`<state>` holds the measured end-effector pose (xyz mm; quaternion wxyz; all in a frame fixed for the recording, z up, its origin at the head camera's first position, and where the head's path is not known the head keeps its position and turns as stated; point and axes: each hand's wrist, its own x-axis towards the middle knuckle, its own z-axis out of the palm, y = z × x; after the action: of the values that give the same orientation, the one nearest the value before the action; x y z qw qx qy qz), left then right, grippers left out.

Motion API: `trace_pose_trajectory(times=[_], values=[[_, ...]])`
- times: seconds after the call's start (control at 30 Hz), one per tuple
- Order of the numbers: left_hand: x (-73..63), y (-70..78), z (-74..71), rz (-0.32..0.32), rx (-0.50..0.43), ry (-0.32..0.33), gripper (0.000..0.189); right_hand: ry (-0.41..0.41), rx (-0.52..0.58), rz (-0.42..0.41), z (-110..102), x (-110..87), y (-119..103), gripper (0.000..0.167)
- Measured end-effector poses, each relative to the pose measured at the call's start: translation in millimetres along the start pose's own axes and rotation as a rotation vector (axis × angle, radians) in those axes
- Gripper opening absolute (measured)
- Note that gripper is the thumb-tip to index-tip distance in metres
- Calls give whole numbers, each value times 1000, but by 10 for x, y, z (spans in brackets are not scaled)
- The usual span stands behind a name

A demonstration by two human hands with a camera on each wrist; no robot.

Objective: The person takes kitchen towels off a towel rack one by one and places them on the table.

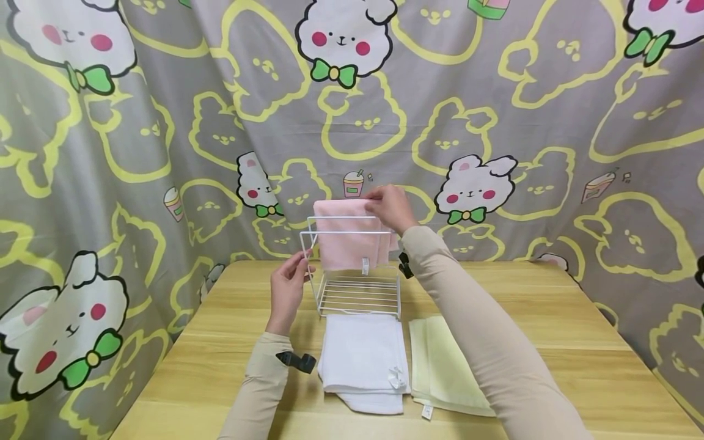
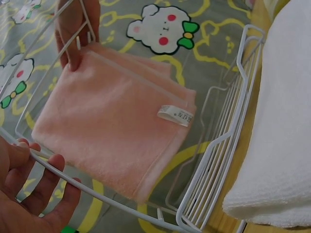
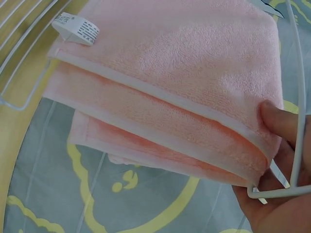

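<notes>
A folded pink towel (image 1: 346, 235) hangs at the upper bars of a white wire rack (image 1: 359, 296). My right hand (image 1: 392, 208) pinches the towel's top right corner, thumb on the near face, beside the end of a rack bar. In the right wrist view, the towel's folded layers fan apart along one edge, and a white tag (image 3: 76, 29) sticks out. On the rack's left side, my left hand (image 1: 287, 287) holds the upright wire; in the left wrist view its thumb and fingers (image 2: 68, 204) lie around that wire.
A folded white towel (image 1: 363, 354) lies on the wooden table (image 1: 209, 360) in front of the rack. To its right is a folded yellow towel (image 1: 445, 366), partly under my right forearm. A patterned curtain (image 1: 341, 134) hangs behind the table.
</notes>
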<state>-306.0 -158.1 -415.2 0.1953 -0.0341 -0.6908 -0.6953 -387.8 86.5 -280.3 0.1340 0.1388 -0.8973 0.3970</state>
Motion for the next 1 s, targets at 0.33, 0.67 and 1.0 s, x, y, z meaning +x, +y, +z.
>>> trace_pose_trajectory(times=[0.33, 0.67, 1.0], values=[[6, -5, 1, -3, 0, -3, 28, 91, 9, -18, 12, -20, 1, 18], [2, -1, -8, -29, 22, -2, 29, 179, 47, -99, 5, -18, -25, 17], [22, -12, -5, -21, 1, 4, 28, 218, 77, -130, -36, -10, -49, 18]])
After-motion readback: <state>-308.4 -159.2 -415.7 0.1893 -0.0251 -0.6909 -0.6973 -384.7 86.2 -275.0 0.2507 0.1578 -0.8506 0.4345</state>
